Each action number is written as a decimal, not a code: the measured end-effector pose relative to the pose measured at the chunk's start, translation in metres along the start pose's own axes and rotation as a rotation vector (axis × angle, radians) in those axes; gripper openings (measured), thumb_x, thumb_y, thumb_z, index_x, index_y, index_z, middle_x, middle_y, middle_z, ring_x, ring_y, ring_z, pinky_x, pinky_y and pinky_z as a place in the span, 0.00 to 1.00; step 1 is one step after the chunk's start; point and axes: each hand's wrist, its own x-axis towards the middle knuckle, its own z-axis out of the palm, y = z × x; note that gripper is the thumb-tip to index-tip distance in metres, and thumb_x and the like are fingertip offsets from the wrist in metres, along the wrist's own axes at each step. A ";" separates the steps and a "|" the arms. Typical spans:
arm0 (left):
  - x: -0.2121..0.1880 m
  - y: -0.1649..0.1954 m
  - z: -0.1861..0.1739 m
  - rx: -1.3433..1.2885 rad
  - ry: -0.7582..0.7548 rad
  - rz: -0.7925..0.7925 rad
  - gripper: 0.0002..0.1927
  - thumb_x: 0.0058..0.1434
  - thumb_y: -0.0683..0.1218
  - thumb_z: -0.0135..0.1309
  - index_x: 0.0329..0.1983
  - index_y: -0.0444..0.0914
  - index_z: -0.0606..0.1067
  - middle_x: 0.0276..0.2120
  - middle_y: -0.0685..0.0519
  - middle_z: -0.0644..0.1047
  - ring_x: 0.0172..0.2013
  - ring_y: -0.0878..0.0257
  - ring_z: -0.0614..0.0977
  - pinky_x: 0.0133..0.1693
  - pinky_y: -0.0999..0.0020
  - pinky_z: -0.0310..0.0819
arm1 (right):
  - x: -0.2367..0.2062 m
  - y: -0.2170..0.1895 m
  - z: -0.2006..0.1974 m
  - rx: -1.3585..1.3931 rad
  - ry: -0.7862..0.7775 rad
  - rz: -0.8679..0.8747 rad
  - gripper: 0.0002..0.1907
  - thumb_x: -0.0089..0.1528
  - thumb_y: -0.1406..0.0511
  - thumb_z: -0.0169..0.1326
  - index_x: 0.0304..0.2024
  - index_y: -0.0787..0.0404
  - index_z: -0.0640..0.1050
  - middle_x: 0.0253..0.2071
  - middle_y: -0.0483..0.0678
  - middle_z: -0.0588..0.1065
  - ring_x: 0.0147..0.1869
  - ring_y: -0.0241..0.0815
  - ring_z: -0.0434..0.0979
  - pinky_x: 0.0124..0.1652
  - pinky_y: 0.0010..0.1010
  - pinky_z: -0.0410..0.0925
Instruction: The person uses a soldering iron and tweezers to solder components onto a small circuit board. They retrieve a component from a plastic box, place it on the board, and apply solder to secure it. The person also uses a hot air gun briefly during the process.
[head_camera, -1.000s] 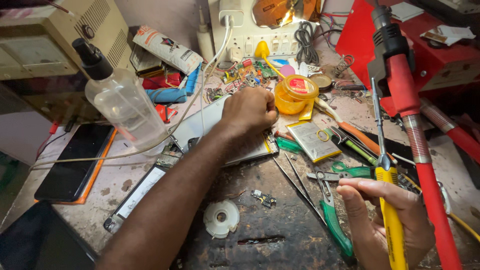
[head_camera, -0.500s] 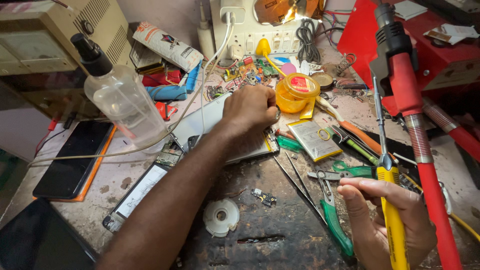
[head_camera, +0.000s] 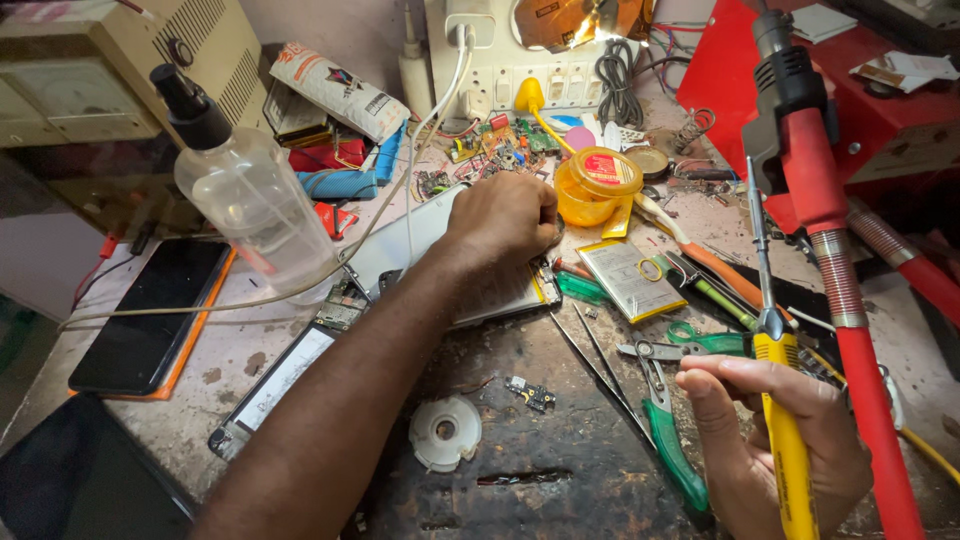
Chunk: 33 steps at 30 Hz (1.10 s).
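On the cluttered bench | left hand (head_camera: 505, 215) closed, pressing the opened phone (head_camera: 440, 265) at centre | right hand (head_camera: 775, 440) gripping yellow soldering iron (head_camera: 785, 440), tip up | risk: hot tip likely to graze white cable (head_camera: 400, 180) or the plastic bottle (head_camera: 255, 205).

Stained workbench (head_camera: 230, 375) with phone (head_camera: 145, 315), tweezers (head_camera: 600, 365), green pliers (head_camera: 670, 440).

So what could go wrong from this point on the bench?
1. The right hand holds a yellow soldering iron tip-up beside the red hot-air tool; the tip could catch its hose or a cable.
2. The left hand presses on the opened phone amid loose parts; the small board could get swept off.
3. The clear bottle stands near the forearm and might tip.
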 end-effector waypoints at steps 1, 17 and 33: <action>0.000 0.000 0.000 0.002 0.003 -0.009 0.05 0.54 0.50 0.59 0.33 0.52 0.83 0.37 0.57 0.83 0.40 0.59 0.84 0.42 0.57 0.78 | 0.000 0.000 0.000 0.003 0.000 0.003 0.07 0.66 0.74 0.63 0.43 0.67 0.76 0.40 0.54 0.81 0.45 0.36 0.83 0.50 0.23 0.76; -0.030 -0.005 -0.013 -0.206 0.177 0.063 0.08 0.58 0.50 0.57 0.38 0.45 0.81 0.35 0.52 0.84 0.37 0.57 0.86 0.42 0.59 0.78 | -0.004 -0.001 0.004 0.198 0.038 0.052 0.10 0.72 0.72 0.58 0.53 0.68 0.71 0.41 0.56 0.80 0.43 0.38 0.83 0.49 0.26 0.78; -0.254 0.014 0.003 -0.406 0.492 0.063 0.06 0.61 0.43 0.60 0.39 0.40 0.76 0.35 0.50 0.79 0.34 0.52 0.84 0.34 0.61 0.77 | -0.022 -0.044 0.004 -0.109 -0.410 -0.045 0.25 0.58 0.71 0.61 0.56 0.60 0.66 0.54 0.59 0.81 0.49 0.43 0.87 0.45 0.31 0.79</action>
